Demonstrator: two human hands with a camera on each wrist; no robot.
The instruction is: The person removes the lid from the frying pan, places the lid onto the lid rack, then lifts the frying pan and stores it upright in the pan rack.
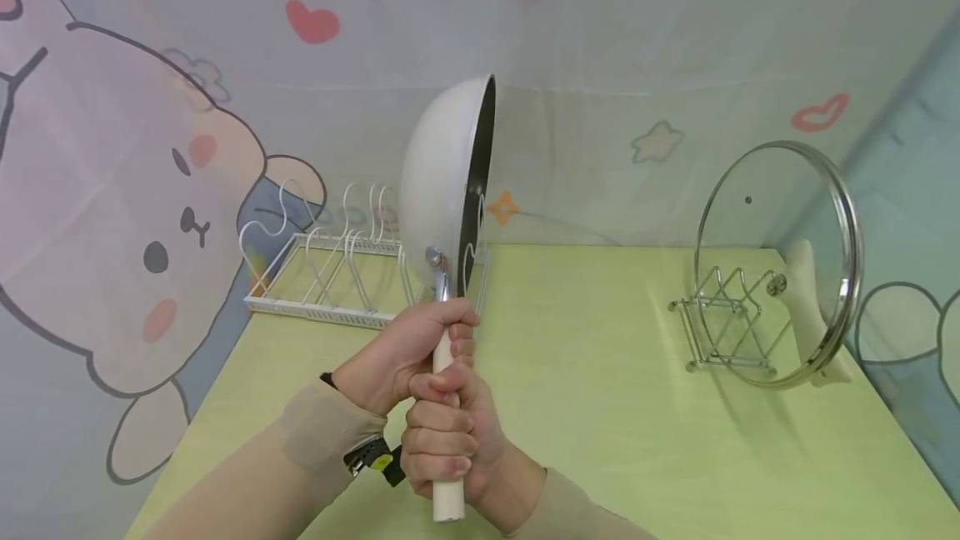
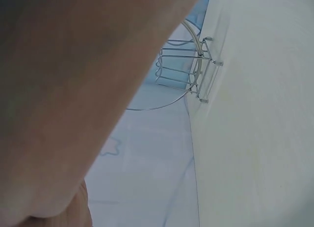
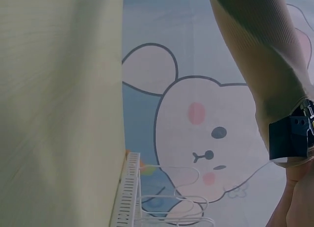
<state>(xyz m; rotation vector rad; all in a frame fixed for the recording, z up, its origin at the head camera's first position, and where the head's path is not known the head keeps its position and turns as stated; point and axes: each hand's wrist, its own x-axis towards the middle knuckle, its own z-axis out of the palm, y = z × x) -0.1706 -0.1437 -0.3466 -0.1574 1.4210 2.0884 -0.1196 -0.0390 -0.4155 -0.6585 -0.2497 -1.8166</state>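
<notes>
A cream-white pan [image 1: 438, 165] with a dark inside is held up on edge, its bowl at the top and its open side facing right. My left hand [image 1: 408, 352] grips the long white handle [image 1: 449, 500] close below its metal joint. Directly beneath, my right hand [image 1: 453, 432] wraps its fingers around the lower part of the same handle, whose end sticks out below. Behind the pan stands a white wire rack [image 1: 318, 313], partly covered by it. Only forearms and bits of the hands show in the two wrist views.
At the right of the green table [image 1: 585, 373], a glass lid [image 1: 853, 273] with a metal rim and a pale handle [image 1: 804, 307] stands upright in a small silver wire rack [image 1: 727, 359]. A printed cloth [image 1: 570, 32] with a cartoon bear hangs behind the table.
</notes>
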